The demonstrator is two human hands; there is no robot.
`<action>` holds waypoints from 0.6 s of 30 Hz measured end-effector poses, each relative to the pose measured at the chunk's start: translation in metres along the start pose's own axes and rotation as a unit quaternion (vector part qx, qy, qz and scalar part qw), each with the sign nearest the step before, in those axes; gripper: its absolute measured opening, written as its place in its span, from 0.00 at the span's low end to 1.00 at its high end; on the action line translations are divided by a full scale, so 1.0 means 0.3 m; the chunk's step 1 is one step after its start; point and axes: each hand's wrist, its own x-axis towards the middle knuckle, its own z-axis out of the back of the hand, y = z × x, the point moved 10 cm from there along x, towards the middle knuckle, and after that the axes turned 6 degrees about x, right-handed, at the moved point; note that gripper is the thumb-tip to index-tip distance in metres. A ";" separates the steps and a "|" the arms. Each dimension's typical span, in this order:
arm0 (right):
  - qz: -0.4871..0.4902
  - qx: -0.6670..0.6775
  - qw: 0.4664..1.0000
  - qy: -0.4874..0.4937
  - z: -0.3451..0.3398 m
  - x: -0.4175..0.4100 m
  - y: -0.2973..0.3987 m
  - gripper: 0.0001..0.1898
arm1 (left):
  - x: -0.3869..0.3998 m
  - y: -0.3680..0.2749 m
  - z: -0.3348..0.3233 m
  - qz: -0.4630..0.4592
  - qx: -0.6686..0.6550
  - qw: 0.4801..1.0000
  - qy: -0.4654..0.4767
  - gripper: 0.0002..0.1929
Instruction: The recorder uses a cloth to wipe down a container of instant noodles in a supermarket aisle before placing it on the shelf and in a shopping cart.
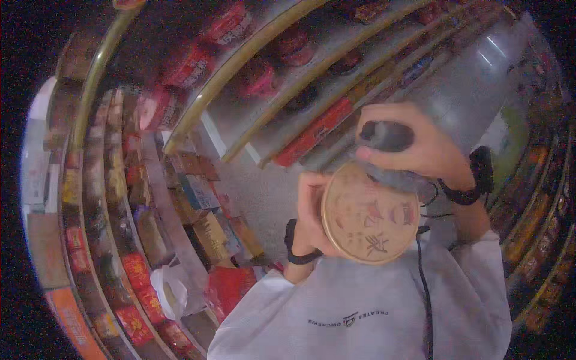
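Note:
My left hand grips the side of a round tub in front of my chest. The tub's tan lid faces up and bears printed writing. My right hand, above and to the right of it, holds a small dark rounded object between thumb and fingers. Below that hand, by the lid's upper edge, is a blurred grey thing that I cannot identify. Black bands circle both wrists.
Ahead are shelves with yellowish edges, holding red packages and a long red box. Stocked shelves to the left hold red packs and a white bag. More shelves curve along the right. A black cord hangs down my shirt.

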 end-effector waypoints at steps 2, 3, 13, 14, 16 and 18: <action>-0.063 0.092 0.994 -0.020 0.015 -0.027 -0.005 0.12 | -0.005 0.015 0.010 0.014 -0.002 1.000 -0.004 0.46; -0.095 0.136 0.986 -0.030 0.019 -0.045 -0.014 0.12 | -0.012 0.028 0.017 0.034 0.017 0.999 -0.004 0.45; 0.107 0.000 0.993 -0.045 0.043 -0.224 0.215 0.16 | -0.006 0.059 -0.007 0.093 -0.050 0.993 -0.051 0.47; 0.129 -0.042 0.990 -0.045 0.036 -0.239 0.243 0.15 | 0.001 0.077 -0.016 0.099 -0.070 0.991 -0.049 0.47; 0.169 -0.129 0.976 -0.038 0.026 -0.263 0.290 0.14 | 0.022 0.106 -0.039 0.110 -0.104 0.987 -0.044 0.47; 0.195 -0.181 0.963 -0.039 0.035 -0.279 0.334 0.15 | 0.027 0.086 -0.057 0.120 -0.121 0.984 -0.045 0.48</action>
